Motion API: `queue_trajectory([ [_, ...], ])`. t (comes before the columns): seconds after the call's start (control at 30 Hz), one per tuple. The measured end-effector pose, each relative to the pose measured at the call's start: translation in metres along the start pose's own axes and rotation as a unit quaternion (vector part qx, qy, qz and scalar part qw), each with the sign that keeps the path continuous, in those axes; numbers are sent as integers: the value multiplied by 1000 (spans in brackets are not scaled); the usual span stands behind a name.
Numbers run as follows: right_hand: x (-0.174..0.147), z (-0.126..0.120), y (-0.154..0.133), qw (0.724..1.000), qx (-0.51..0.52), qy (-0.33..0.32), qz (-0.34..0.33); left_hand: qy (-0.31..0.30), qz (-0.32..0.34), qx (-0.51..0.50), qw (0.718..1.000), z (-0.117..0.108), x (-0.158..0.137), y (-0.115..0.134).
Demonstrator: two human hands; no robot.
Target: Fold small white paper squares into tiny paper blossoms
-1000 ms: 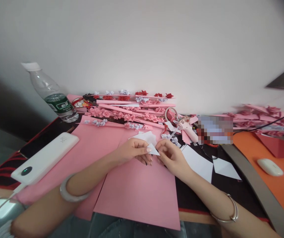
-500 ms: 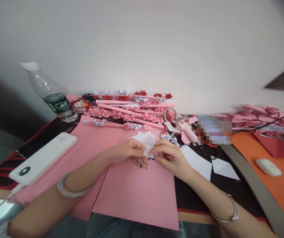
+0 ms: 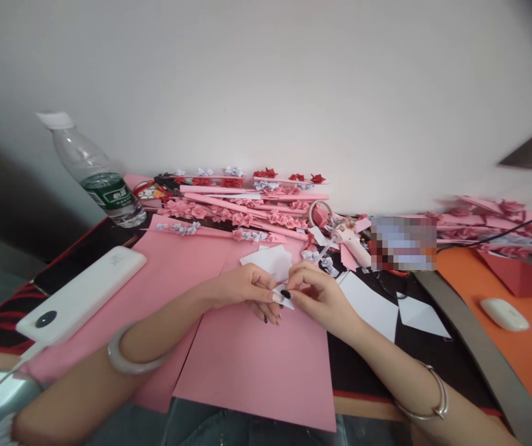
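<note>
Both hands meet over the large pink paper sheets point(image 3: 256, 365), working on a small white piece of paper point(image 3: 286, 302). My left hand point(image 3: 247, 291) pinches it from the left, thumb on top and the other fingers curled beneath. From the right, my right hand point(image 3: 314, 294) grips its upper edge between thumb and index finger. Much of the small piece is hidden by the fingers. Just behind the hands lie several white paper sheets point(image 3: 272, 259) on the pink paper. White and pink paper flowers point(image 3: 247, 220) on pink stems lie farther back.
A water bottle point(image 3: 108, 179) stands at back left, behind a white power bank point(image 3: 82, 294) with a cable. To the right are a pink glue gun point(image 3: 352, 244), a tape roll point(image 3: 319, 213), white paper point(image 3: 370, 303) and a white earbud case point(image 3: 505, 314) on orange paper.
The fingers have shifted slightly on the small white paper, and its corner now shows below the right thumb. The hands are slightly lower; surrounding things stay put.
</note>
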State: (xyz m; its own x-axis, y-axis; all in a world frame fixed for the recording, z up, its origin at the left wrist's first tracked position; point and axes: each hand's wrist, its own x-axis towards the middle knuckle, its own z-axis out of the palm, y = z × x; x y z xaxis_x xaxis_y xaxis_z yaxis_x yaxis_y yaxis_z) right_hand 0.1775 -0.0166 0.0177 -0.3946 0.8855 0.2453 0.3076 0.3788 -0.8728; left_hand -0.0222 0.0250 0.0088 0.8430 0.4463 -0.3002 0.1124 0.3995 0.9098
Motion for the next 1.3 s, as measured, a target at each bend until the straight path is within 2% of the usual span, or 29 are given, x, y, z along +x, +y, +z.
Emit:
queue_trajectory([
  [0.17, -1, 6, 3, 999, 39, 12, 27, 14, 15, 3, 1000, 5, 2, 0],
  [0.37, -4, 9, 5, 989, 103, -16, 107, 13, 16, 39, 999, 8, 1, 2],
  [0.57, -4, 9, 4, 989, 88, 8, 122, 5, 28, 41, 999, 8, 0, 4],
  [0.8, -3, 10, 2, 990, 53, 24, 128, 49, 29, 61, 996, 11, 4, -1],
  [0.93, -4, 12, 2, 988, 61, 29, 138, 47, 32, 67, 996, 12, 4, -3],
  [1.3, -3, 14, 5, 970, 185, 34, 157, 23, 38, 79, 996, 10, 3, -2],
])
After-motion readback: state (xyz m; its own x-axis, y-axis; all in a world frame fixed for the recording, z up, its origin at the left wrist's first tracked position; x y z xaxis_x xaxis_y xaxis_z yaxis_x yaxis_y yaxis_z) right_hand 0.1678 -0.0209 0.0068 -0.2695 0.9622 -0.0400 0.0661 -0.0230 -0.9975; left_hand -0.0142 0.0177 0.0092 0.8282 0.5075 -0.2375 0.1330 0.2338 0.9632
